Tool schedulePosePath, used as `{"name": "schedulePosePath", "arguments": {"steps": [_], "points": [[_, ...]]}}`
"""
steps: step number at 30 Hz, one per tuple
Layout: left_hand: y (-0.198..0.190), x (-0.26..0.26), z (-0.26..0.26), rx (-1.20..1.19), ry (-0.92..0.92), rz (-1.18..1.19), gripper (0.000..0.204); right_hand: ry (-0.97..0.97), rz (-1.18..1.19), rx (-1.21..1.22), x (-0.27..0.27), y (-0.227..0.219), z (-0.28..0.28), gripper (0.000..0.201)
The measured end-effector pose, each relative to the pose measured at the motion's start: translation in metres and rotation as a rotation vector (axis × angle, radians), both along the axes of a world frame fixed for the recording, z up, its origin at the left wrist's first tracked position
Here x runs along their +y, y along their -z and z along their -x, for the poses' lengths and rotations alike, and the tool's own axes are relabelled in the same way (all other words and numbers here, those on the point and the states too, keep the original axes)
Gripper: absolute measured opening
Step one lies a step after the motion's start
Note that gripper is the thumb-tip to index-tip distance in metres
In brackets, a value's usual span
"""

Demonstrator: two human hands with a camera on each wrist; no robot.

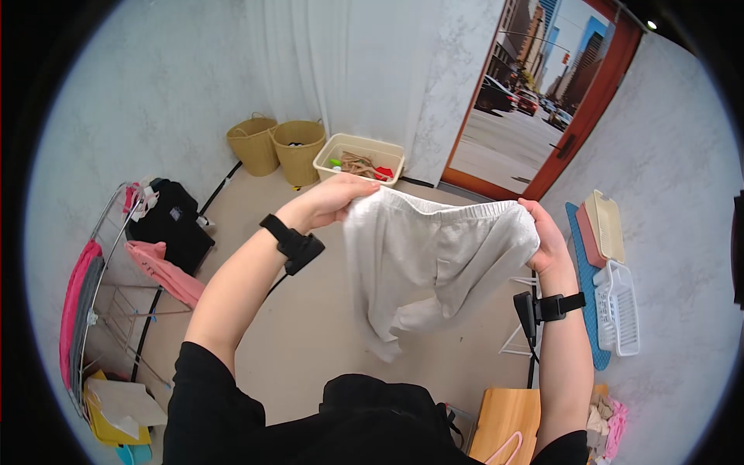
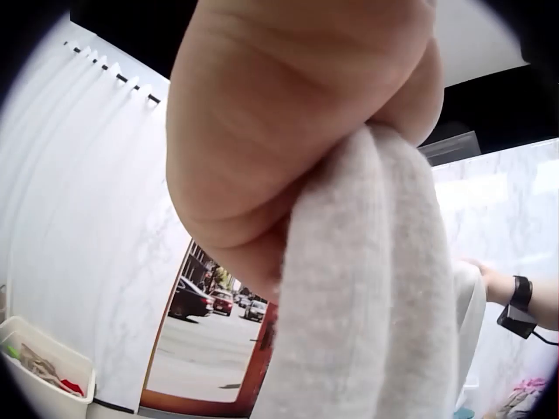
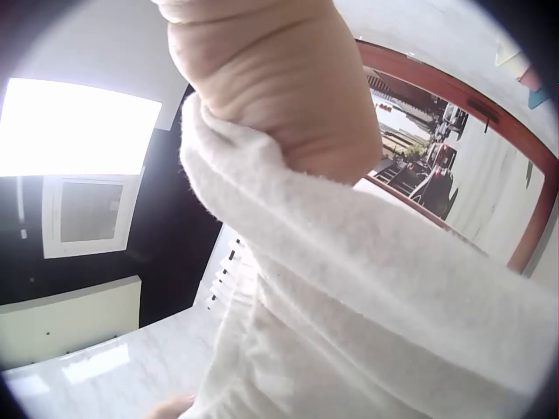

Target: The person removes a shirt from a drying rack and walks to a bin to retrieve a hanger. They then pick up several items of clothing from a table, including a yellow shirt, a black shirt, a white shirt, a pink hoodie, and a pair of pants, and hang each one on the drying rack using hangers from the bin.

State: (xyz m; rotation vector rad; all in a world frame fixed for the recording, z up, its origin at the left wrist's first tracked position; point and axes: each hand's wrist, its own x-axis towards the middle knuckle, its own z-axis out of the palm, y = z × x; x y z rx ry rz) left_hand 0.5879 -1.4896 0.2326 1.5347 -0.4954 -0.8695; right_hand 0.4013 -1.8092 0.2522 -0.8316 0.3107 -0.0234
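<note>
A pair of light grey pants (image 1: 403,240) with a gathered elastic waistband hangs in the air in front of the person, waistband up and legs dangling. At one end of the waistband, the left hand (image 1: 337,199) grips the cloth. The right hand (image 1: 546,236) holds the other end, so the band stretches between them with a slight sag. Close up in the left wrist view, folds of the fabric (image 2: 367,288) come out from under the curled left hand (image 2: 288,113). In the right wrist view the cloth (image 3: 349,271) drapes from the right hand (image 3: 279,96).
A drying rack (image 1: 116,310) with clothes stands left. Two woven baskets (image 1: 301,151) and a cream bin (image 1: 322,170) line the back wall. A wooden board (image 1: 496,415) with a pink hanger (image 1: 508,448) lies near the front. Plastic baskets (image 1: 620,310) are at right.
</note>
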Motion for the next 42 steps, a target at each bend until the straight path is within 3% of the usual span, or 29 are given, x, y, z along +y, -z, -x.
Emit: {"name": "schedulePosePath", "arguments": {"steps": [2,6,8,12,13,16,19,22,24,26,28,29,32,34,35,39,40,42], "points": [[0.006,0.005,-0.001,0.024,0.040,0.003,0.027,-0.016,0.016,0.019,0.021,0.002,-0.018,0.026],[-0.007,0.027,0.022,0.067,0.086,0.063,0.026,0.049,0.273,0.103,0.077,0.000,-0.046,0.024],[-0.008,0.034,0.034,0.117,0.031,0.070,0.025,-0.170,0.581,0.013,0.089,0.010,-0.057,0.024],[-0.006,0.043,0.069,0.145,-0.035,0.199,0.030,-0.242,0.973,-0.126,0.157,0.006,-0.058,0.017],[-0.008,0.044,0.080,0.116,-0.039,0.195,0.030,-0.251,0.997,-0.178,0.171,0.004,-0.053,0.016],[-0.002,0.052,0.110,0.012,-0.283,0.208,0.029,-0.239,1.078,-0.448,0.195,0.008,-0.052,0.018],[0.001,0.087,0.143,-0.136,-0.379,0.080,0.031,-0.363,1.003,-0.442,0.226,0.013,-0.052,0.021],[0.015,0.122,0.176,-0.180,-0.380,0.159,0.039,-0.420,1.053,-0.564,0.282,0.029,-0.041,0.024],[0.017,0.146,0.198,-0.282,-0.518,0.175,0.045,-0.584,0.818,-0.498,0.313,0.029,-0.034,0.023],[0.012,0.187,0.211,-0.295,-0.489,0.109,0.052,-0.649,0.746,-0.509,0.339,0.036,-0.036,0.019],[0.022,0.224,0.221,-0.615,-0.609,-0.038,0.056,-0.698,0.813,-0.635,0.366,0.035,-0.036,0.018],[0.025,0.242,0.230,-0.621,-0.630,-0.024,0.056,-0.724,0.815,-0.615,0.382,0.030,-0.035,0.016],[0.029,0.298,0.259,-0.561,-0.733,0.085,0.062,-0.787,0.848,-0.632,0.434,0.003,-0.025,0.013],[0.039,0.332,0.280,-0.646,-0.966,-0.004,0.071,-0.826,0.822,-0.659,0.469,-0.022,-0.014,0.012],[0.051,0.356,0.286,-0.629,-0.974,-0.053,0.091,-0.847,0.784,-0.676,0.489,-0.037,-0.009,0.012],[0.105,0.444,0.310,-0.550,-1.033,-0.054,0.102,-0.892,0.692,-0.804,0.554,-0.095,-0.003,0.018],[0.113,0.463,0.314,-0.431,-0.983,0.067,0.107,-0.905,0.643,-0.801,0.568,-0.110,-0.004,0.021],[0.117,0.492,0.323,-0.263,-0.906,0.207,0.109,-1.135,0.468,-0.840,0.592,-0.146,-0.007,0.031]]}}
